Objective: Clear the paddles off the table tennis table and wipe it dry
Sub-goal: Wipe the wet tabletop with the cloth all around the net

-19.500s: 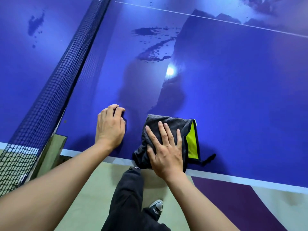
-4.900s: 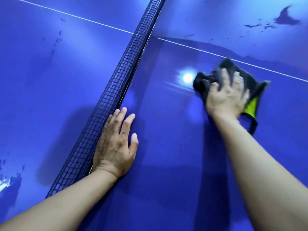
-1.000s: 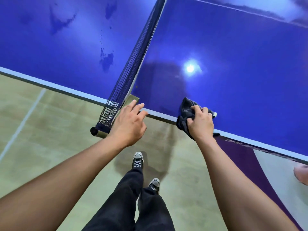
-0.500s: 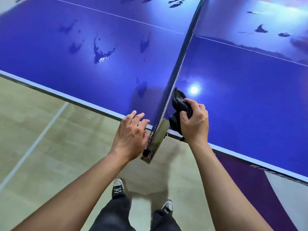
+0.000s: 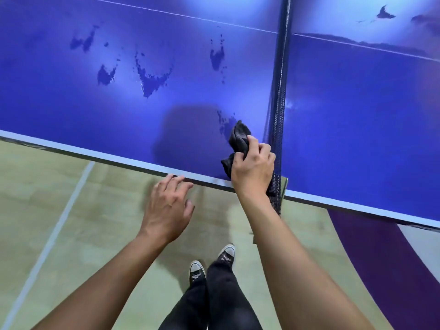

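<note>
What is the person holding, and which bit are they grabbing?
The right hand grips a bunched-up dark cloth round its middle, so both ends poke out past the fingers. The left hand holds nothing.

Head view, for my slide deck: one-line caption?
Right hand grips bunched dark cloth over puddled blue table-tennis table beside black net; left hand open.
</note>
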Demonstrator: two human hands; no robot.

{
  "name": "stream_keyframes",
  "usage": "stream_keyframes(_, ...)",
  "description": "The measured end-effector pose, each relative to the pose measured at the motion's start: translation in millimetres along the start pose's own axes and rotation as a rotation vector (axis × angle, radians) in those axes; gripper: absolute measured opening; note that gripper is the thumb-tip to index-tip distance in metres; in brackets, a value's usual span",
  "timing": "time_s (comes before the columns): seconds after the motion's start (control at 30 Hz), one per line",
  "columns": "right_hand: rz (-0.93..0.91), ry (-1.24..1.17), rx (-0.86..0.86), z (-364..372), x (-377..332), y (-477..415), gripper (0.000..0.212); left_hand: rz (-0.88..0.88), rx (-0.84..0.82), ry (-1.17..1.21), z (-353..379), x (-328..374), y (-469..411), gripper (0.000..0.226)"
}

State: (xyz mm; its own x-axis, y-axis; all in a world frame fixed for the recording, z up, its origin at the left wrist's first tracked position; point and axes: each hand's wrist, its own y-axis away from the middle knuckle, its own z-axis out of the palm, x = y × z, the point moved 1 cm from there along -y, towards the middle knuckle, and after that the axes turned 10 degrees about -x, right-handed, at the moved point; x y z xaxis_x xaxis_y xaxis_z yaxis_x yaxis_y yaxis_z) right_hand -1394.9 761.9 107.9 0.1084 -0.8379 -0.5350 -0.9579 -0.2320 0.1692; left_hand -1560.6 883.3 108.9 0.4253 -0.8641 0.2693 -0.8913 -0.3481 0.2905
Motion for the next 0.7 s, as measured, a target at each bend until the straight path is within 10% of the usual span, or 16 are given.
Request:
stream_keyframes(0.17,0.166,0.191,-0.325,67,30,-14,0.071,-0.028,-0.08,0.012,24,-13,-31,0.042)
stream_keyframes(0.7,-0.061,0.258,0.058,125,59,-54,0.065,0.029,-0.166,0.064,26,-27,-135,0.039)
